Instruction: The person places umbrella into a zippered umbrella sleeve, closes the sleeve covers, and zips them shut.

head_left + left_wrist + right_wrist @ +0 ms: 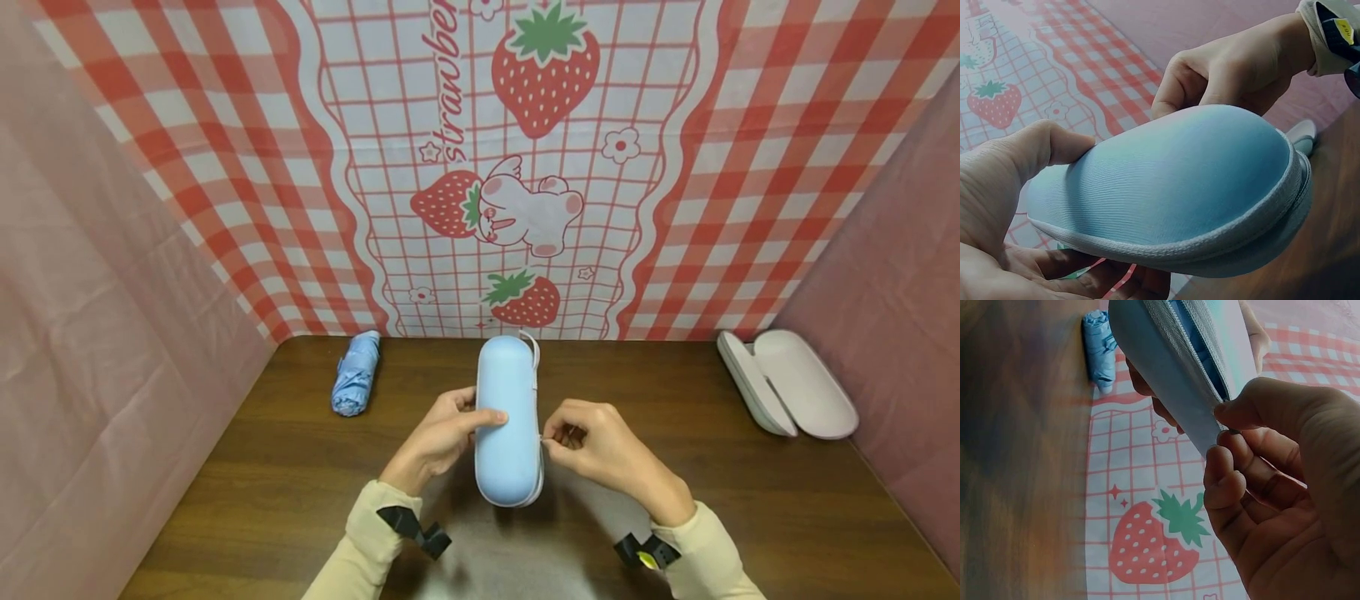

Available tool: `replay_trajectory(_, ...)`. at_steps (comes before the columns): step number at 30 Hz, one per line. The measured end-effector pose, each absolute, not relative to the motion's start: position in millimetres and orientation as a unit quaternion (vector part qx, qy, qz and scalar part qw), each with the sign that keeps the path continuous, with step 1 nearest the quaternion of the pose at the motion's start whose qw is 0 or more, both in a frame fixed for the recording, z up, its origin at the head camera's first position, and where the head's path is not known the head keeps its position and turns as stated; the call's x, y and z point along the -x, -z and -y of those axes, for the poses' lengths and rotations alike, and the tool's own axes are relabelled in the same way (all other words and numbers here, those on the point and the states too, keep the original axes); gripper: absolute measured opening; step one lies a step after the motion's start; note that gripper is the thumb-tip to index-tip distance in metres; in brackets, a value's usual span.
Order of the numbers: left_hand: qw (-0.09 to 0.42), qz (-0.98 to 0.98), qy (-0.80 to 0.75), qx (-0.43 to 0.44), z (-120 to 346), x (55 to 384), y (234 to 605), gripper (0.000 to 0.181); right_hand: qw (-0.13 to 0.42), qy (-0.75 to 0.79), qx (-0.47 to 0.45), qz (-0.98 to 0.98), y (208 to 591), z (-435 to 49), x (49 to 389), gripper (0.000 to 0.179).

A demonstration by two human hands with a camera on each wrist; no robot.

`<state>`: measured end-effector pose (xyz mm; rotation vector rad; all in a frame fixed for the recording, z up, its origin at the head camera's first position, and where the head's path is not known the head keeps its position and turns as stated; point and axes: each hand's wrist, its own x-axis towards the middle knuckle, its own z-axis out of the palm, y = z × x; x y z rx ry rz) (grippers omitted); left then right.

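Observation:
A light blue oblong zip case [507, 367] with a pale edge stands lengthwise in the head view, above the table's middle. My left hand [438, 437] grips it from the left, thumb across the blue face and fingers beneath. At the right edge, my right hand [603, 442] pinches the zipper pull [1230, 430] between thumb and forefinger. The right wrist view shows the zipper [1192, 340] parted along the stretch above those fingertips, with blue showing inside the gap. A thin pale strap [536, 354] loops at the case's far right end.
A folded blue umbrella [356, 375] lies at the back left of the wooden table [247, 500]. Toward the back right is an opened white hard case [806, 383]. A strawberry-print cloth [525, 192] hangs behind, with pink cloth walls on both sides.

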<state>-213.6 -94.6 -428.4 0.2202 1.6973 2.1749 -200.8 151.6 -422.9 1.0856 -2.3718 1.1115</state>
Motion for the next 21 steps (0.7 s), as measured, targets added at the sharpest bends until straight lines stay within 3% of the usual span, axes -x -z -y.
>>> replay_trajectory(21,0.162,-0.596,-0.785,-0.051,98.6,218.1,429.2,0.063,0.125,-0.384,-0.41,0.818,422.4,-149.3,199.0,0.024)
